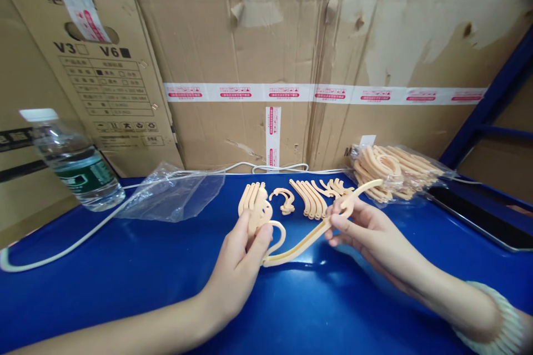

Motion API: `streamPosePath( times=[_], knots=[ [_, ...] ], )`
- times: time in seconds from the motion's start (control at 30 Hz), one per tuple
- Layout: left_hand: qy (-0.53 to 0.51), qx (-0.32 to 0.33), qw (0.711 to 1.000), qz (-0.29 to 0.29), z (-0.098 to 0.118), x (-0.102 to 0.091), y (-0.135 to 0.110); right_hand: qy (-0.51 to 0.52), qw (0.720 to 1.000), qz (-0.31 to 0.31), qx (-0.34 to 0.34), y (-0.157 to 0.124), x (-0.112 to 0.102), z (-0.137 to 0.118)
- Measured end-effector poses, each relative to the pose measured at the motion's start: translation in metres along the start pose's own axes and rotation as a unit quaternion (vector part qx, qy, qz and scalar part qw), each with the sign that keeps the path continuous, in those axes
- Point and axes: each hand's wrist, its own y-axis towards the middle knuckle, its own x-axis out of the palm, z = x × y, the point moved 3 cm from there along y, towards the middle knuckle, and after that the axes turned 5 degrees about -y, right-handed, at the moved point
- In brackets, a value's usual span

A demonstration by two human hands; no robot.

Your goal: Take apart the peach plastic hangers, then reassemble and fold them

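Observation:
My left hand (244, 255) is closed on the body of a beige plastic clothes hanger (261, 205), a rounded piece with small holes, with a curved hook (281, 236) beside the thumb. From there a long grooved hanger arm (300, 247) slopes up to my right hand (360, 224), whose fingers pinch its far end. A thinner curved tip (366, 186) sticks out above those fingers. How the pieces join is hidden behind my left fingers. Behind my hands lie several loose arms (308, 199), a few hooks (285, 199) and small branched pieces (335, 186).
At the back right, a clear bag of beige parts (391, 172) lies near a dark phone (478, 216). On the left are a water bottle (79, 161), an empty plastic bag (175, 194) and a white cable (79, 247). Cardboard (233, 138) walls the back of the blue table (312, 310).

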Motion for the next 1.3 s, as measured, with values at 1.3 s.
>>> streamPosePath(
  times=[1.3],
  knots=[
    [0.228, 0.110, 0.909, -0.330, 0.008, 0.023, -0.005, -0.481, 0.650, -0.116, -0.577, -0.040, 0.021, -0.014]
  ],
)
